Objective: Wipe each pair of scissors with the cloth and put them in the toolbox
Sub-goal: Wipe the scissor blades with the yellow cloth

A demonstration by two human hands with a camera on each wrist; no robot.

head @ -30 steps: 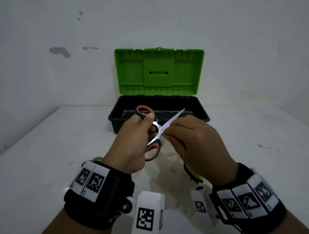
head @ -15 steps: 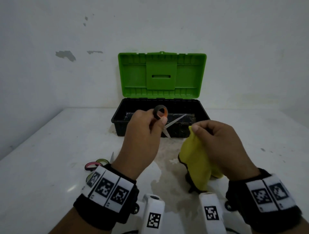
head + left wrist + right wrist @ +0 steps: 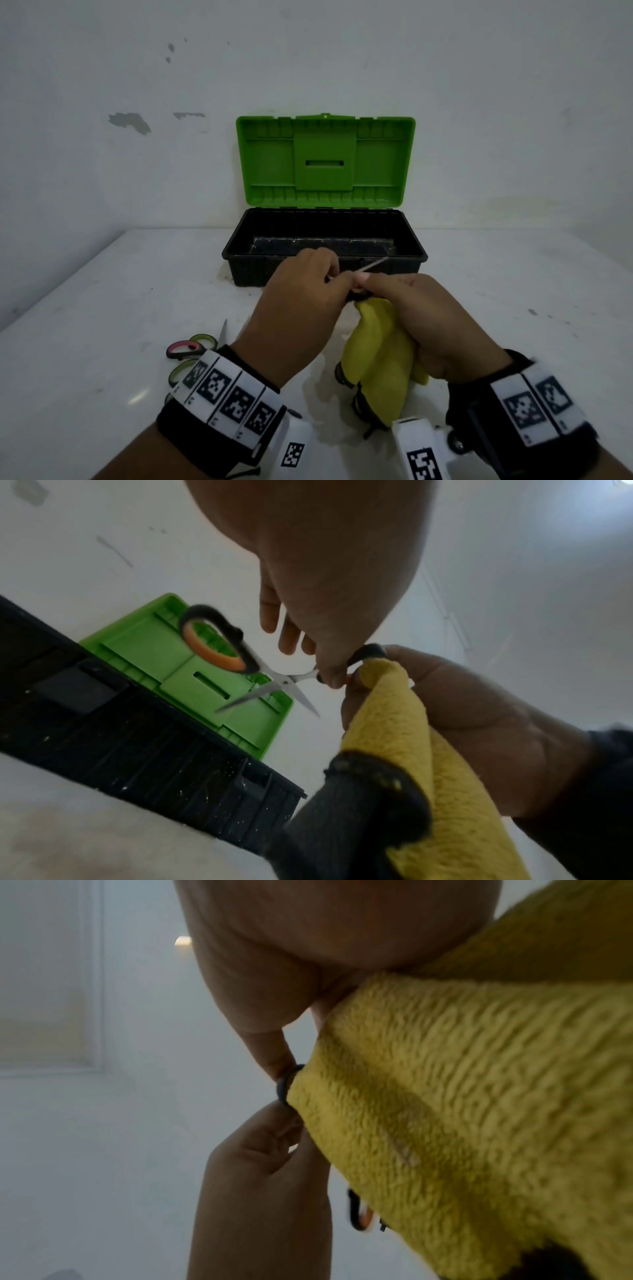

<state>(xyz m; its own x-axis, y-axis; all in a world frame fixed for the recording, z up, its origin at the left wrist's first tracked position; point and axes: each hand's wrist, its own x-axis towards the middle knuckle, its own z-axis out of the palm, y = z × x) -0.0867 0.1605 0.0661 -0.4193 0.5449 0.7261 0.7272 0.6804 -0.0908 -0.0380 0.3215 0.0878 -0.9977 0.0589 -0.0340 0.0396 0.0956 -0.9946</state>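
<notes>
Orange-and-black-handled scissors [image 3: 274, 680] hang with blades apart in front of the toolbox [image 3: 239, 260]; in the head view only a blade tip [image 3: 374, 263] shows. My left hand [image 3: 342, 284] pinches one handle loop [image 3: 287, 1085]. My right hand [image 3: 371, 279] grips the yellow cloth [image 3: 376, 359] and holds its top fold [image 3: 383, 674] against that same loop. The other loop [image 3: 212, 642] sticks out free. The toolbox is black, and its green lid [image 3: 325, 161] stands up.
More scissors with pink and green handles [image 3: 190, 349] lie on the white table [image 3: 102, 308] near my left wrist. The toolbox stands against the back wall. A dark-edged corner of the cloth [image 3: 377, 783] hangs down below my right hand.
My left hand lowered the scissors and turned them. My right hand, earlier at the blades, lifted the yellow cloth and brought it left against the handle, so both hands now meet.
</notes>
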